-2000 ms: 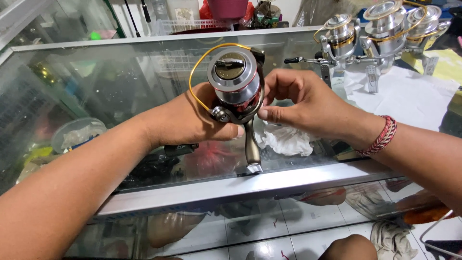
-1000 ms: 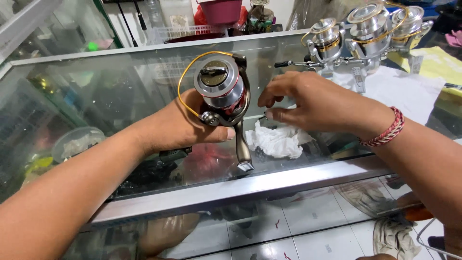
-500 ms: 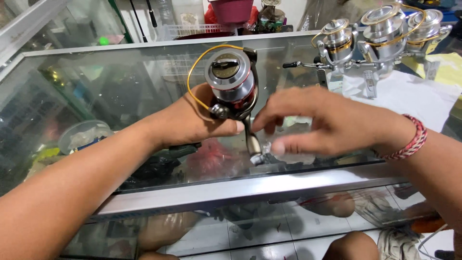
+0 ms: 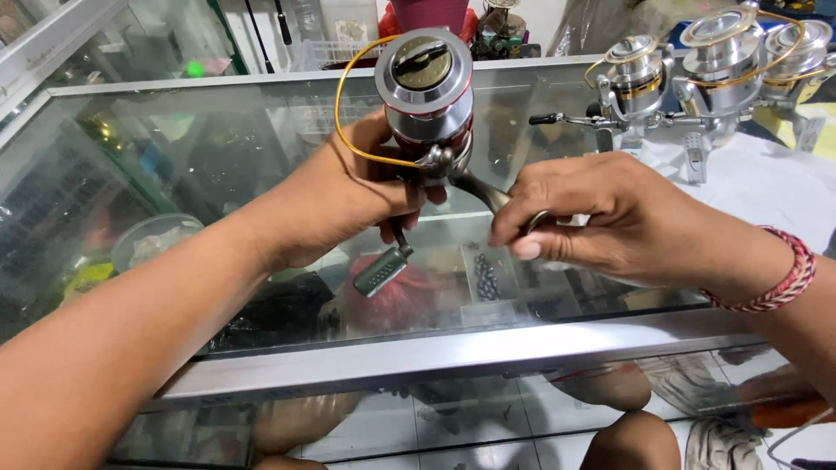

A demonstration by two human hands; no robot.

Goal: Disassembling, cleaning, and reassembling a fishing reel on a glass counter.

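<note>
Three more reels [image 4: 697, 61] were ranged beyond the right hand [image 4: 610, 218], over the glass counter [image 4: 261, 139]. The spinning reel [image 4: 427, 96] was gripped by the left hand [image 4: 340, 200]; its handle [image 4: 492, 196] was pinched by the right.

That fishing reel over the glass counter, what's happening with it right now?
A person holds a silver and red spinning reel above a glass display counter. The left hand grips the reel's body, beside its yellow bail wire. The right hand pinches the reel's handle arm. More reels stand on a white cloth at the right.
</note>
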